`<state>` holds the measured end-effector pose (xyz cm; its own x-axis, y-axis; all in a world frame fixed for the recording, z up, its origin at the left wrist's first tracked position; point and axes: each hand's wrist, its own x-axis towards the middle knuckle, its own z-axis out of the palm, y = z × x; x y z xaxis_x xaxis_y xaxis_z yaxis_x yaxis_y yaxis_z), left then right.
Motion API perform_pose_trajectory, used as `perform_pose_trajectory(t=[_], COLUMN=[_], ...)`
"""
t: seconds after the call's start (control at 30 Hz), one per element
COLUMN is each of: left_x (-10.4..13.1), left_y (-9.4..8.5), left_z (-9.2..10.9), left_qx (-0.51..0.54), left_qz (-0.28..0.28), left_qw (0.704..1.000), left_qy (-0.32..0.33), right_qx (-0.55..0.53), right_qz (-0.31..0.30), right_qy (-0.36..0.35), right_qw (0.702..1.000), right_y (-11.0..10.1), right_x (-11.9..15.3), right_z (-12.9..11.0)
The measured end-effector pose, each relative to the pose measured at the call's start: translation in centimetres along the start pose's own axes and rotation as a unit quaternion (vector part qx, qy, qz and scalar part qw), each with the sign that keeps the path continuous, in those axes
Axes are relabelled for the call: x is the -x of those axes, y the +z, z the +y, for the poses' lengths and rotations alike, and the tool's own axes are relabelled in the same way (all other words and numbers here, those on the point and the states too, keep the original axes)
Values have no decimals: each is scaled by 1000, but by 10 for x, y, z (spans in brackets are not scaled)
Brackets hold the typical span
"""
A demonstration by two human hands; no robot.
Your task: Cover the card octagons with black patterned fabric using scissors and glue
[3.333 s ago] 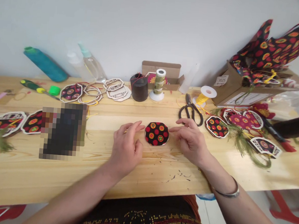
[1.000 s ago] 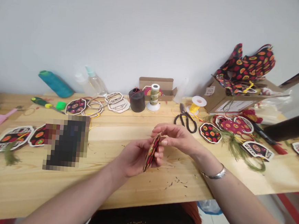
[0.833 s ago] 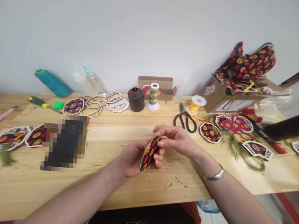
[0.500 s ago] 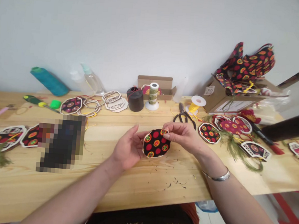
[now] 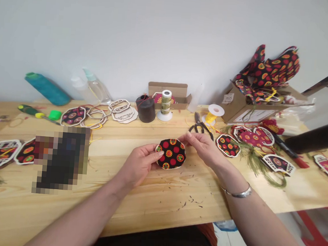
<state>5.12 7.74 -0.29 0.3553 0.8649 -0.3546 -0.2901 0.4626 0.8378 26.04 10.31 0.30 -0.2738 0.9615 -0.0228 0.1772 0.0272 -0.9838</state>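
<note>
An eight-sided panel covered in black fabric with red, orange and green round motifs is held up over the table, its pale rim showing at the edge. My left hand pinches its left side, thumb on the front and fingers behind. At the panel's upper right edge, my right hand has its thumb and fingertips closed; the exact grip there is partly hidden. A similar black patterned panel lies just right of my right hand. Behind that hand rest black-handled scissors.
Along the wall stand a yellow thread spool, a green-toned spool, a black thread cone and a teal cone. A cardboard box with patterned fabric is at right. Dark scraps litter the wooden table.
My left thumb has come onto the panel's front. My right fingers have shifted from the panel's front face to its upper right edge. The view has turned slightly right.
</note>
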Motion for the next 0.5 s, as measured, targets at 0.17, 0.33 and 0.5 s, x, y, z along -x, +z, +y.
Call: perform_pose_trajectory(t=[0.17, 0.33, 0.5], left_x=[0, 1, 0], left_y=[0, 2, -1], left_z=[1, 1, 2], left_qx=[4, 6, 23], left_qz=[4, 3, 2], left_qw=[1000, 1000, 1000], left_qy=[2, -3, -7], right_qx=[9, -9, -13], right_qz=[-20, -5, 25], right_qy=[50, 87, 73], right_qw=[999, 996, 997], right_y=[3, 8, 7], right_x=[0, 2, 1], right_z=[-3, -5, -2])
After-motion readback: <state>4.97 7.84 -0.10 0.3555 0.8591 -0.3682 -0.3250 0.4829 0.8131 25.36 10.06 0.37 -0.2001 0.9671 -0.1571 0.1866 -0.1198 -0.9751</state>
